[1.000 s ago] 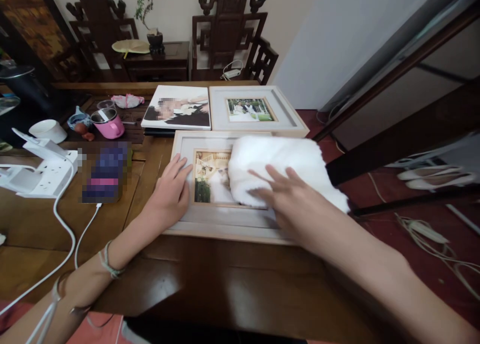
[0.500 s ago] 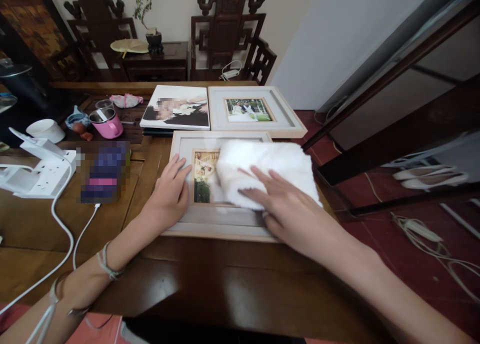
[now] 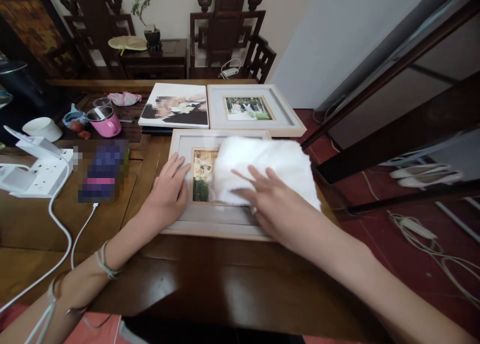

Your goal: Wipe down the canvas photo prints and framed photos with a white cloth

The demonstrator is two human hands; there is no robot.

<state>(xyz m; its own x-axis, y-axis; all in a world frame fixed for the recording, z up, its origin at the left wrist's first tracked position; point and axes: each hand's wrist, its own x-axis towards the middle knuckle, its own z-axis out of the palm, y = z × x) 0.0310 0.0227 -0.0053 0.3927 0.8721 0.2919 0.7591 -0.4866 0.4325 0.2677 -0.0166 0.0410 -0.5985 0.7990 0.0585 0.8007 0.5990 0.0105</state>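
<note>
A light wooden picture frame [image 3: 225, 229] lies flat on the table in front of me, with a photo in its middle. My left hand [image 3: 168, 191] rests on the frame's left side, its fingers stretched out and holding nothing. A white fluffy cloth [image 3: 273, 154] covers the right half of the frame and part of the photo. On top of the cloth my right hand [image 3: 275, 199] lies with fingers spread, pressing it down; the fingers are slightly blurred.
Behind are a second picture frame [image 3: 292, 119] and a white photo panel [image 3: 150, 121]. To the left lie a blurred-out phone [image 3: 101, 171], a power strip [image 3: 45, 176], a pink mug [image 3: 108, 126] and a white cup [image 3: 43, 129]. A dark wooden stand [image 3: 375, 144] rises beyond the table's right edge.
My right hand has slid slightly left with the cloth, whose left part now looks spread flatter over the photo. My left hand stays at the frame's left side.
</note>
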